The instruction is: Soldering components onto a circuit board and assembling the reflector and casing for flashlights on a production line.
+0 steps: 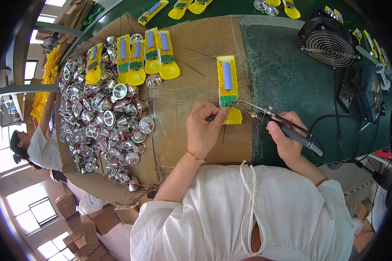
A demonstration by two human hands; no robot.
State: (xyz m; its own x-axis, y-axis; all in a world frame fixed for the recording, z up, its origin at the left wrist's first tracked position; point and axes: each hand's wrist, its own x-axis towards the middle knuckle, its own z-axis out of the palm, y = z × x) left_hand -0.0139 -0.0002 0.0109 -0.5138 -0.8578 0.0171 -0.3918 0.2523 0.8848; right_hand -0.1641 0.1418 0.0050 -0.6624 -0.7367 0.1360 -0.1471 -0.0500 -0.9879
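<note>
Left hand (206, 128) grip pinched, seemingly on thin wire (224, 135); right hand (287, 141) wraps soldering iron (301, 138). Yellow casing (234, 116) likely light, stiff; best held by edges.

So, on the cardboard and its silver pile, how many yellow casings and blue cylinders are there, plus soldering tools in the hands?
Yellow casings: 6
Blue cylinders: 6
Soldering tool: 1
Total: 13

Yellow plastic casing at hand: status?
Right hand gripping black soldering iron. Left hand by green circuit board. Casing on brown cardboard. Thin dark wire nearby.
</note>
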